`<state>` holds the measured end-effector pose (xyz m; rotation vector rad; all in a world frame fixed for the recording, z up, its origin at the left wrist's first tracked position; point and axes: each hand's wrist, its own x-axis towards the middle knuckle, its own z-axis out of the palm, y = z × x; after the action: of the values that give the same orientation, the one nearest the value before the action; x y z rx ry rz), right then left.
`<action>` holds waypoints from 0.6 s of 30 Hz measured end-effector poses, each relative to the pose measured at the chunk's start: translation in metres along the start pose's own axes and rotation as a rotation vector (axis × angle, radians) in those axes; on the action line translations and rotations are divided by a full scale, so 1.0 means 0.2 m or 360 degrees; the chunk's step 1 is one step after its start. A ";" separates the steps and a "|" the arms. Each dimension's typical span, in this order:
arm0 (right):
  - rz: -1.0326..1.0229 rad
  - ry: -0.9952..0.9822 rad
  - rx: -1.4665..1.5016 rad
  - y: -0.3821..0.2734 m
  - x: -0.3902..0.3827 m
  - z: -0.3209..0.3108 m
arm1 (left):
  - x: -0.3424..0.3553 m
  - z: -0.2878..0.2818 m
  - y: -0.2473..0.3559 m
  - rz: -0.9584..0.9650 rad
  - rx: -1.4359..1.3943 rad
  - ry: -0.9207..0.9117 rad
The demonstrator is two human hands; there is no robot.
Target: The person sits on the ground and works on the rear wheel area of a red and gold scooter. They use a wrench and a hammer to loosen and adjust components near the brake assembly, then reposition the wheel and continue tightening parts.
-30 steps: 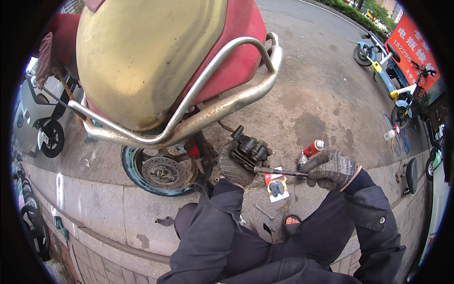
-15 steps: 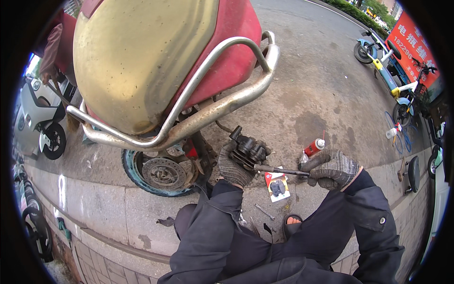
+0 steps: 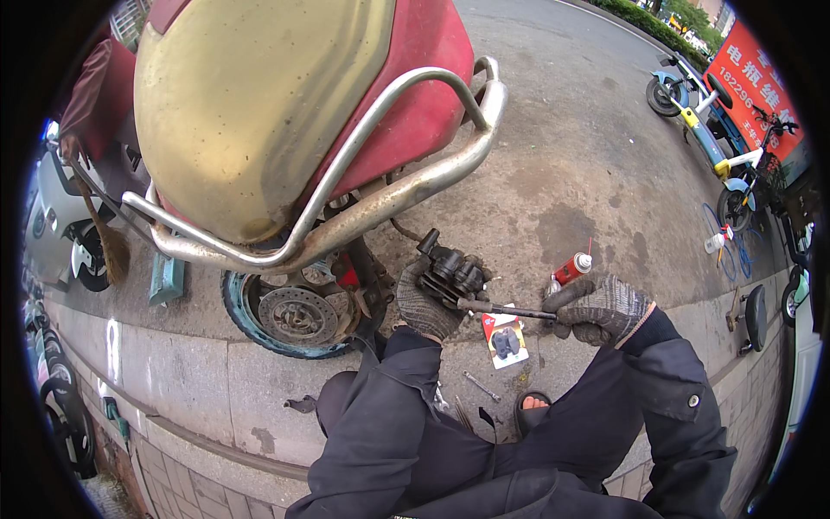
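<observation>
My left hand (image 3: 422,304), in a grey knitted glove with dark fingers, is closed around a black, greasy brake caliper (image 3: 460,275). A slim metal rod tool (image 3: 510,310) with a thicker end is gripped by my gloved right hand (image 3: 598,308). The thick end meets the caliper's lower right side; whether it sits in a bolt or slot I cannot tell. Left of my hands lies a wheel (image 3: 238,316) with a brake disc (image 3: 298,317), under the rear of a red and gold scooter (image 3: 259,112). A card pack picturing brake pads (image 3: 505,339) rests below the rod.
A bent metal rack (image 3: 415,177) juts out above the caliper. Beyond my right hand stands a red spray can (image 3: 573,267). A wrench (image 3: 482,386) lies between my legs. At the left a person (image 3: 97,95) holds a broom (image 3: 111,251) beside a teal dustpan (image 3: 167,278).
Both hands shift slightly left, the caliper and rod with them. The person at the left has moved; the broom and the teal dustpan now show more fully.
</observation>
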<state>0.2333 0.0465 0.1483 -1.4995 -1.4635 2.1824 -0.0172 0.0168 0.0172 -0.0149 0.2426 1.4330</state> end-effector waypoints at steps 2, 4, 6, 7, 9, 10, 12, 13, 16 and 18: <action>-0.0052 0.0003 -0.0053 0.01 0.00 0.00 | 0.00 -0.01 0.01 -0.0072 -0.0026 -0.0067; -0.0164 -0.0003 -0.0198 0.02 0.00 0.00 | 0.01 -0.03 0.01 -0.0104 -0.0054 -0.0270; -0.0191 -0.0039 -0.0145 0.02 0.00 0.00 | 0.02 -0.06 0.01 -0.0123 -0.0050 -0.0333; -0.0118 -0.0024 -0.0161 0.02 0.00 0.00 | 0.02 -0.07 0.01 -0.0120 -0.0032 -0.0294; -0.0047 -0.0039 -0.0008 0.01 -0.01 0.01 | 0.04 -0.11 0.02 -0.0141 -0.0101 -0.0369; 0.0004 -0.0019 0.0078 0.02 -0.01 0.01 | 0.06 -0.12 0.02 -0.0166 -0.0189 -0.0484; -0.0005 0.0076 0.0091 0.04 -0.01 0.01 | 0.06 -0.14 0.02 -0.0153 -0.0181 -0.0488; -0.0063 0.0048 0.0138 0.06 -0.02 0.01 | 0.06 -0.14 0.02 -0.0116 -0.0085 -0.0378; -0.0011 0.0014 0.0267 0.15 0.00 0.01 | 0.04 -0.13 0.03 -0.0135 -0.0018 -0.0416; 0.0007 -0.0036 0.0454 0.23 0.02 0.03 | 0.03 -0.12 0.03 -0.0125 -0.0016 -0.0419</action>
<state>0.2449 0.0213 0.1107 -1.3856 -1.0961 2.2993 -0.0257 0.0191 -0.0066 0.1535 0.0176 1.3419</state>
